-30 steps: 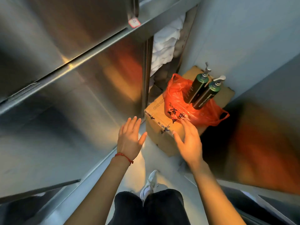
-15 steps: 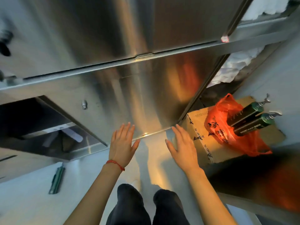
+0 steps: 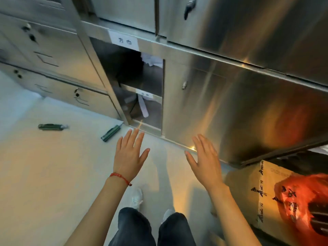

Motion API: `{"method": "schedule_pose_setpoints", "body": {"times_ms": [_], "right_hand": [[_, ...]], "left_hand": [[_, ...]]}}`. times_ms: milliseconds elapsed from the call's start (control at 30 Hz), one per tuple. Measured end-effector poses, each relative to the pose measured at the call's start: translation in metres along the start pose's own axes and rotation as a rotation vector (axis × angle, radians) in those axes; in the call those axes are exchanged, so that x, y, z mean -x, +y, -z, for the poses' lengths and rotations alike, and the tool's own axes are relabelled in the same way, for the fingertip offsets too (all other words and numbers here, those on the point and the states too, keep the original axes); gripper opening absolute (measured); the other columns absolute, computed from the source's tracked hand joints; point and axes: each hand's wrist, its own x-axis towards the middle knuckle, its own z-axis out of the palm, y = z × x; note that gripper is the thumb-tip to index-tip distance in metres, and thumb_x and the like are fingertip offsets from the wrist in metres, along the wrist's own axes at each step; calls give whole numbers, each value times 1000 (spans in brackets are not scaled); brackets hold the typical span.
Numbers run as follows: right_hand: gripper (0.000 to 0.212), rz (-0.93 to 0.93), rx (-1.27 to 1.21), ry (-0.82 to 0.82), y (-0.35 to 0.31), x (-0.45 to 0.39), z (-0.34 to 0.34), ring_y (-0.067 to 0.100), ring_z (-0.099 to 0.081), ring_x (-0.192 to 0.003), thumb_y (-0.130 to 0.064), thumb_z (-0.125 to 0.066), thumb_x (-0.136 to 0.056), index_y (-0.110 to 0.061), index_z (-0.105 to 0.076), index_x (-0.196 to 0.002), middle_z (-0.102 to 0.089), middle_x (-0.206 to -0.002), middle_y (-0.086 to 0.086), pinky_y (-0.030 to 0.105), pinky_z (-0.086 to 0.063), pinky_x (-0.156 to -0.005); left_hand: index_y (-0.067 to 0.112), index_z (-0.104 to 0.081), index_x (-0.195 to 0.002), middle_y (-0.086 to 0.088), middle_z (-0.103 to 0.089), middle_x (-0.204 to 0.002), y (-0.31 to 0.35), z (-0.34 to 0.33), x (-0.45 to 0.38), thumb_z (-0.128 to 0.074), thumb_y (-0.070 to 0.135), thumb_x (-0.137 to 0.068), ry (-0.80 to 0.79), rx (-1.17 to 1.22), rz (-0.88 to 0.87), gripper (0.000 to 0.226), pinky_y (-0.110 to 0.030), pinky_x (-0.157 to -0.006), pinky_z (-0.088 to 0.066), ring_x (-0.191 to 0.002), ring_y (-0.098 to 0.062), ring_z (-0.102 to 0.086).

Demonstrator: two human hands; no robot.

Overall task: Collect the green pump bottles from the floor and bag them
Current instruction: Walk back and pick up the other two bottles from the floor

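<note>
Two green pump bottles lie flat on the pale floor: one (image 3: 111,133) close to the cabinet base, just up-left of my left hand, the other (image 3: 52,126) farther left. My left hand (image 3: 130,155), with a red cord at the wrist, is held out flat and holds nothing. My right hand (image 3: 204,158) is likewise spread and holds nothing. At the right edge a red plastic bag (image 3: 301,196) rests on a cardboard box (image 3: 255,192); dark bottle bodies (image 3: 319,215) show in it, cut off by the frame.
A steel cabinet (image 3: 230,96) runs across the view, with an open compartment (image 3: 134,82) showing shelves and white cloth. Grey drawer units (image 3: 53,64) stand at the left. My legs and shoes (image 3: 137,198) are on the floor below.
The view has swung left: the box with the red bag slid to the right edge, and a second bottle on the floor came into sight. Both hands stay spread and hold nothing.
</note>
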Motion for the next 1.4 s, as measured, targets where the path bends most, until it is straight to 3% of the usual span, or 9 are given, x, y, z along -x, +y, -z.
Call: {"method": "schedule_pose_setpoints", "body": {"times_ms": [100, 267, 433, 633, 1000, 1267, 1400], "right_hand": [[51, 127, 16, -35, -41, -16, -18, 27, -31, -137, -37, -48, -92, -16, -38, -137, -35, -149, 8, 38, -25, -110], [52, 269, 25, -159, -116, -50, -59, 22, -23, -141, -40, -43, -93, -20, -33, -140, -28, -152, 4, 36, -22, -113], [54, 304, 3, -220, -194, -81, -99, 19, -18, -142, -45, -41, -92, -26, -28, -141, -22, -154, 0, 41, -24, -115], [55, 315, -14, -251, -262, -114, -137, 19, -20, -142, -45, -42, -92, -26, -27, -141, -23, -154, -1, 43, -25, -113], [53, 375, -5, -365, -326, -233, -213, 20, -25, -139, -43, -45, -91, -27, -30, -140, -27, -153, 0, 37, -28, -109], [51, 475, -4, -438, -364, -343, -286, 29, -40, -131, -30, -55, -90, -10, -42, -135, -42, -144, 14, 42, -38, -104], [54, 423, 24, -583, -366, -375, -358, 19, -24, -139, -40, -45, -93, -21, -30, -141, -30, -151, 3, 33, -26, -109]], "left_hand": [[2, -50, -124, -22, -51, -132, -41, 18, 13, -52, 34, -83, 51, -30, 118, 52, -57, -98, -36, -122, -42, -45], [4, -47, -127, -20, -48, -135, -116, 39, 31, -34, 44, -86, 98, -30, 283, 59, -56, -101, -33, -126, -40, -41], [6, -41, -132, -19, -42, -141, -197, 53, 33, -55, 32, -88, 114, -18, 370, 53, -55, -106, -27, -132, -38, -34], [7, -41, -133, -18, -40, -142, -278, 70, 21, -56, 30, -87, 88, -27, 411, 53, -54, -107, -25, -132, -38, -33], [5, -44, -130, -21, -44, -138, -384, 57, -55, -60, 27, -85, 36, -27, 525, 53, -56, -104, -30, -129, -40, -38], [6, -40, -133, -19, -40, -142, -461, 24, -129, -56, 29, -88, -7, 45, 610, 53, -53, -108, -24, -132, -38, -33], [5, -42, -132, -20, -43, -139, -508, -14, -151, -58, 29, -87, -38, 65, 617, 52, -54, -106, -28, -130, -39, -35]]}}
